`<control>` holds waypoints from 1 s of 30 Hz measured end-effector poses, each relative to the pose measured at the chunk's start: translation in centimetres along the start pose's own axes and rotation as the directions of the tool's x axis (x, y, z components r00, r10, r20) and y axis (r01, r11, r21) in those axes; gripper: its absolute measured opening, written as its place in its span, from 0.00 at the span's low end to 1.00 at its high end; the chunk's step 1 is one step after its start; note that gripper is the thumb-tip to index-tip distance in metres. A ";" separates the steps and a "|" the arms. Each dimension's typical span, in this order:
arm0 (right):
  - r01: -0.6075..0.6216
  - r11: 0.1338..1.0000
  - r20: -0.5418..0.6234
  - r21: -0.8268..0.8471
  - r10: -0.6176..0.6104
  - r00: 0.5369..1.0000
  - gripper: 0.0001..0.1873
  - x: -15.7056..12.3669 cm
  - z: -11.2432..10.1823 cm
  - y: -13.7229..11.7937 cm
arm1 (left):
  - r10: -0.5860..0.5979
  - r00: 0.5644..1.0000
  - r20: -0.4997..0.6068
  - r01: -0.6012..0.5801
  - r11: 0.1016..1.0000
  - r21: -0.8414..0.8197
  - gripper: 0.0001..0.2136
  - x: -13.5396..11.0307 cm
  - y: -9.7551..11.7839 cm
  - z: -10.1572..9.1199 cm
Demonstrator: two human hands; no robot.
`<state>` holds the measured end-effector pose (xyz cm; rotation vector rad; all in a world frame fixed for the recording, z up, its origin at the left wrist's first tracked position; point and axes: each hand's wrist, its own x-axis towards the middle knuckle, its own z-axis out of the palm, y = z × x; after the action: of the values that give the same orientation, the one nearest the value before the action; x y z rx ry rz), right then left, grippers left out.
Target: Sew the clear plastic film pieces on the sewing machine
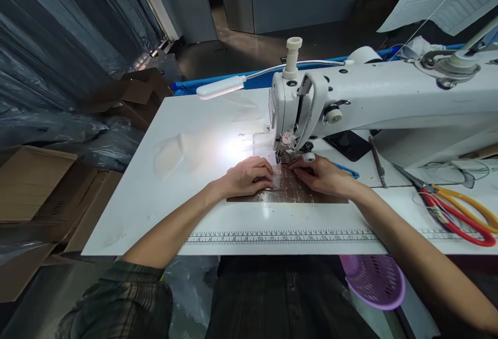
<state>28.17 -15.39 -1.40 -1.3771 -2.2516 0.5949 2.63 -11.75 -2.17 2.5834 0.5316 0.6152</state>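
Note:
A white sewing machine (283,105) stands over the table, its needle and presser-foot area just beyond my fingertips. My left hand (249,177) lies left of the needle, fingers curled and closed at the edge of a small translucent plastic piece (276,177) with pinkish marks. On the other side, my right hand (321,175) is close under the machine head, thumb and fingers pinched together. What sits in that pinch is too small to make out. Beneath both hands is a shiny brown sheet (288,195) with fine scratches or threads on it.
A ruler strip (272,238) runs along the table's front edge. Scissors with red and orange handles (453,206), a dark thin tool (376,162) and a blue tool (348,170) lie right. A lit lamp (221,87) hangs left. Cardboard boxes (46,188) stand beside the table; a purple basket (375,282) is below.

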 end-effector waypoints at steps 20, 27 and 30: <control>0.206 0.961 -0.048 0.186 -0.201 0.979 0.11 -0.5 3.0 -1.3 | 0.003 0.990 -0.139 -0.010 0.999 -0.048 0.06 -0.2 -0.2 0.8; 0.221 0.963 -0.038 0.154 -0.217 0.975 0.12 -0.5 3.2 -1.4 | 0.040 0.991 -0.130 -0.039 0.999 0.014 0.06 -0.2 -0.2 0.9; 0.207 0.972 -0.067 0.108 -0.201 0.977 0.09 -0.5 3.5 -1.5 | 0.049 0.992 -0.119 -0.041 0.997 0.068 0.06 -0.1 -0.1 1.0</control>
<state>25.29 -16.92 -3.48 -1.0775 -2.2420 0.5968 3.00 -11.99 -3.10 2.6383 0.5424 0.7859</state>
